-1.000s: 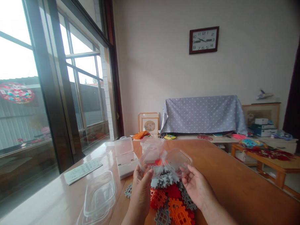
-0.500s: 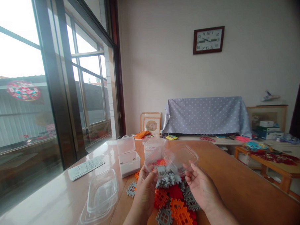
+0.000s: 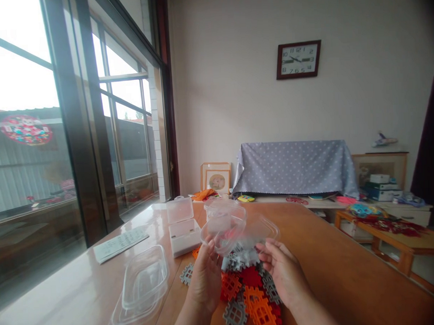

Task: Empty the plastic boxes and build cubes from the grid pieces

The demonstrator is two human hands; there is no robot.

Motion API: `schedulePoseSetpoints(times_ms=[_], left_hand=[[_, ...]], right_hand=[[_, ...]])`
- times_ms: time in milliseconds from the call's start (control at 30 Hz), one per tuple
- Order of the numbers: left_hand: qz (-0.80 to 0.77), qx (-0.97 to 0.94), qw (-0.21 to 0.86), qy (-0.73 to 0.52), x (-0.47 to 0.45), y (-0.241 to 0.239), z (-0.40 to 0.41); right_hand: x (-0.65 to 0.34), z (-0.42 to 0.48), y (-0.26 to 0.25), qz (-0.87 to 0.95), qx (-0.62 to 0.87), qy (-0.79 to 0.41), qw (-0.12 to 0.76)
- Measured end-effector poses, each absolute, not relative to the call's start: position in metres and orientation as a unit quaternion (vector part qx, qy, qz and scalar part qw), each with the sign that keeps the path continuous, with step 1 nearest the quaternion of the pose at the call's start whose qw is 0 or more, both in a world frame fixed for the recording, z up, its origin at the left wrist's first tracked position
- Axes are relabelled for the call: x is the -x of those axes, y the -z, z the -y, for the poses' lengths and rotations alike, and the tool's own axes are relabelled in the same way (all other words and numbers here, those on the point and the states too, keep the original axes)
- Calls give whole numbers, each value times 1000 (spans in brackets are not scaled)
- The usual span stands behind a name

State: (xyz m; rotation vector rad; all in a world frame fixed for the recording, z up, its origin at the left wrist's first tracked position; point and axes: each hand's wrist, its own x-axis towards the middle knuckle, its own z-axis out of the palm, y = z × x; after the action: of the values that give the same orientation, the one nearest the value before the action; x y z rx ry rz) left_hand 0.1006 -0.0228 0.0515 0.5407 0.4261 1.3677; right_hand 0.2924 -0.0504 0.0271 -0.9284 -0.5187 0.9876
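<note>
My left hand (image 3: 206, 275) grips the edge of a clear plastic container (image 3: 223, 234), held tilted above the table. My right hand (image 3: 282, 270) pinches the rim of a clear plastic lid (image 3: 266, 227), close beside the container. Below and between both hands lies a pile of interlocking plastic blocks: grey ones (image 3: 235, 316), orange ones (image 3: 262, 315) and red ones (image 3: 251, 277). A single grey block (image 3: 187, 274) lies left of my left wrist. Part of the pile shows only through the clear plastic.
On the left of the wooden table (image 3: 326, 282) sit another clear container (image 3: 145, 280) on its lid and a printed paper (image 3: 122, 244). Further back stand a white box (image 3: 185, 238) with a raised lid and a clear tub (image 3: 224, 207). A low bench (image 3: 389, 246) stands at the right.
My right hand and the lid have moved slightly left and down, toward the container. The container in my left hand has tipped and shifted a little. The view has turned slightly.
</note>
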Motion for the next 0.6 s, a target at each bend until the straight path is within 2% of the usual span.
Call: schedulePoseSetpoints(times_ms=[367,600], left_hand=[[-185,-314,757,-542,-109,-49,34],[-223,-356,727,-543,-109,-60,44]], right_hand=[[-278,52,-23,259,386,-499,732],[-274,55,-25,268,390,-513,716]])
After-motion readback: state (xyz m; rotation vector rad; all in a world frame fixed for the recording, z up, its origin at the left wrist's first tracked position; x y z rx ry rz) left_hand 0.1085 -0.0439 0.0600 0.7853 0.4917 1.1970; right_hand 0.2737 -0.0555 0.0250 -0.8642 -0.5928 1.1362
